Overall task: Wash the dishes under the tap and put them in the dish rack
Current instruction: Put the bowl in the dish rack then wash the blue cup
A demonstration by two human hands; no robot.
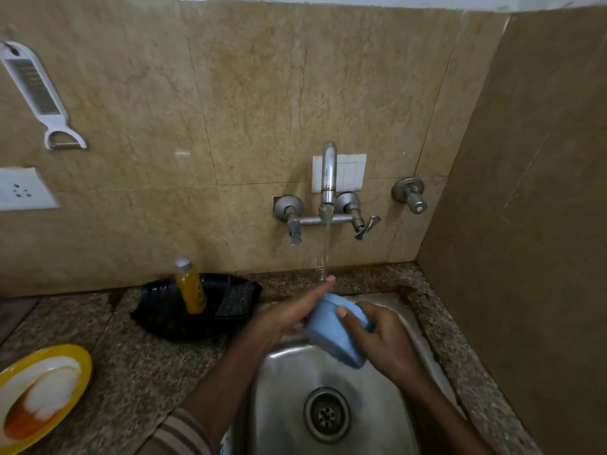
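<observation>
Blue bowl (335,333), being held tilted over the steel sink (285,389), below the running tap (328,178).
Right hand (384,339) is wrapping its base, fingers clamped; left hand (292,311) is pressing flat against its side, fingers together, extended.
</observation>
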